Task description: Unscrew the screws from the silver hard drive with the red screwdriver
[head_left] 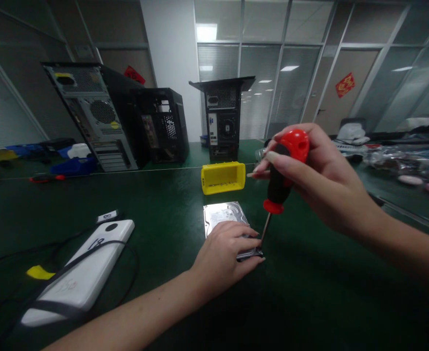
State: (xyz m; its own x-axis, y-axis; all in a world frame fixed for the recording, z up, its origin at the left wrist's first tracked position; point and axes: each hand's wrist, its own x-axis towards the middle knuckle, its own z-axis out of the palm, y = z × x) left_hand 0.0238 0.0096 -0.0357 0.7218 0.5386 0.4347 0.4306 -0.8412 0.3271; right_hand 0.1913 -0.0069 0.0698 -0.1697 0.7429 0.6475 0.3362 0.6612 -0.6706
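A silver hard drive (223, 212) lies flat on the dark green table, partly covered by my left hand (226, 251). The fingers of that hand spread over its near right part and press on it. My right hand (311, 168) grips a screwdriver (279, 187) by its red and black handle. The shaft slants down, and its tip meets the right near edge of the drive beside my left fingers. Whether the tip sits in a screw is too small to tell. Just beyond the drive stands a yellow bin (223, 178) with small bits inside, likely screws.
A white power bank (86, 268) with a black cable lies at the left. Computer cases (97, 112) stand at the back, one with a raised top panel (222, 84). A blue bin (74, 165) sits back left. Plastic bags (400, 158) lie far right.
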